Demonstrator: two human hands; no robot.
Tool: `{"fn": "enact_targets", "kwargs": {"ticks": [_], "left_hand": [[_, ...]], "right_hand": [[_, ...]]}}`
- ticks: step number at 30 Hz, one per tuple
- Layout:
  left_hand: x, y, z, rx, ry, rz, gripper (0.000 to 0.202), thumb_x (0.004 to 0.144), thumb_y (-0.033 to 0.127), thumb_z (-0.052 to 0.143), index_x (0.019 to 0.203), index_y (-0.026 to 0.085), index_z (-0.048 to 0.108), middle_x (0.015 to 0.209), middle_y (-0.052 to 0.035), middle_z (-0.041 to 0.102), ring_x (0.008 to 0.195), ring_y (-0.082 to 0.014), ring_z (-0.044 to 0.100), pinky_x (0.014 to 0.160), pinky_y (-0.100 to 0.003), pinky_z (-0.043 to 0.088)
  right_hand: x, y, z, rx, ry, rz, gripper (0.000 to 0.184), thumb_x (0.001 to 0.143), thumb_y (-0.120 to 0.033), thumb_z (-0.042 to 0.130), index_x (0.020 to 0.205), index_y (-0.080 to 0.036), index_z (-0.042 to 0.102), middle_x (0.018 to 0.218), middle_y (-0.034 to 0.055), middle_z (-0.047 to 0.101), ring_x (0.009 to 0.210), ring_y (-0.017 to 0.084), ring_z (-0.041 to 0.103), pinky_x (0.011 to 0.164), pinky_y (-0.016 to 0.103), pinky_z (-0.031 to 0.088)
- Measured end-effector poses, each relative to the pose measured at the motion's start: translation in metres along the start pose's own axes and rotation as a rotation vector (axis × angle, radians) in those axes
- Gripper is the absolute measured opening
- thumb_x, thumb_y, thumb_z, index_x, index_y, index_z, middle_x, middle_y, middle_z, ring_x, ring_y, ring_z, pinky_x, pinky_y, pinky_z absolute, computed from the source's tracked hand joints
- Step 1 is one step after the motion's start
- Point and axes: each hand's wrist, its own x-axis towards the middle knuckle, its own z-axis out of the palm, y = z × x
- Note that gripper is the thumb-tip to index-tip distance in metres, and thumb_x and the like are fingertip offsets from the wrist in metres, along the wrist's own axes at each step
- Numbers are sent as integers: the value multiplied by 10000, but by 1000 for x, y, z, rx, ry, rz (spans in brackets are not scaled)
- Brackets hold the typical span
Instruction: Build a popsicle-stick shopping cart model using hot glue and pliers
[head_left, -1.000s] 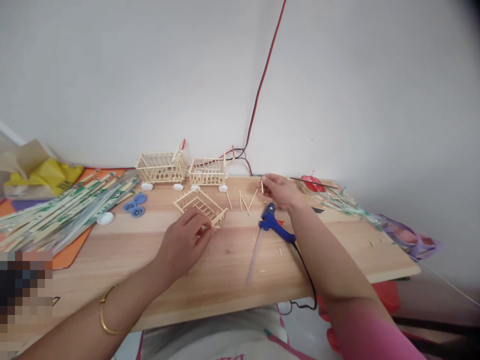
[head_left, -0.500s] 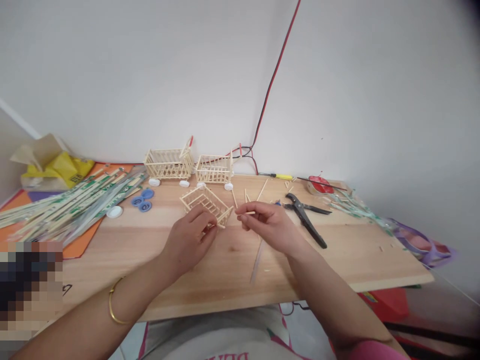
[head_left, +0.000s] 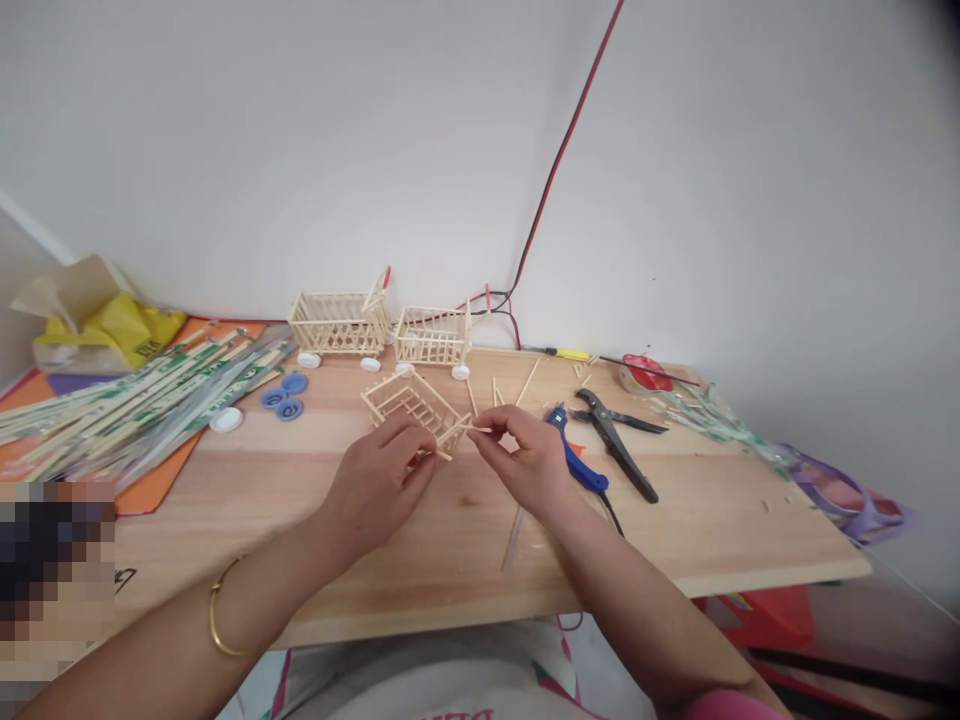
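Observation:
My left hand [head_left: 390,475] grips the near edge of a small basket frame [head_left: 416,400] built from thin wooden sticks, tilted on the table. Between thumb and fingers, my right hand [head_left: 521,450] pinches a short wooden stick [head_left: 480,429], its left end at the frame's right corner. Whether the stick touches the frame I cannot tell. Just right of that hand lies a blue glue gun [head_left: 576,457]. Behind the frame stand two miniature stick shopping carts, a larger cart [head_left: 337,325] and a smaller cart [head_left: 431,337], both on white wheels.
Black cutting pliers [head_left: 619,445] lie at right, near a yellow-handled tool [head_left: 566,353] and a red container [head_left: 646,374]. Blue caps [head_left: 288,408], a white cap [head_left: 226,419] and bundled sticks [head_left: 165,400] are at left. A clear strip [head_left: 513,540] lies in front on the wooden table [head_left: 337,590].
My right hand has moved slightly left and brought its stick to the frame's right corner. The glue gun, mostly hidden before, now shows. My left hand keeps its hold.

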Motion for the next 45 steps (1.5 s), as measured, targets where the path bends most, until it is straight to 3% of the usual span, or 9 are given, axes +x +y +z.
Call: {"fn": "enact_targets", "kwargs": {"ticks": [20,45], "left_hand": [[-1,-2,2,-5,16,32,82,833,94,512,848,170,537,837,-22,545,728,-128,527,653,-237,433],[-1,-3,2,-26,32,25,100,822,72,527,848,168,535,871,-20,560,723,-107,534,650,-219,452]], "right_hand": [[2,3,5,-57,-17,-61,55,810,-150,587,828,-201,598,754,7,640,656,119,579,625,236,467],[3,3,5,-68,-25,-58,53,815,-164,576,842,-204,600,765,9,642,655,120,577,631,243,473]]}}
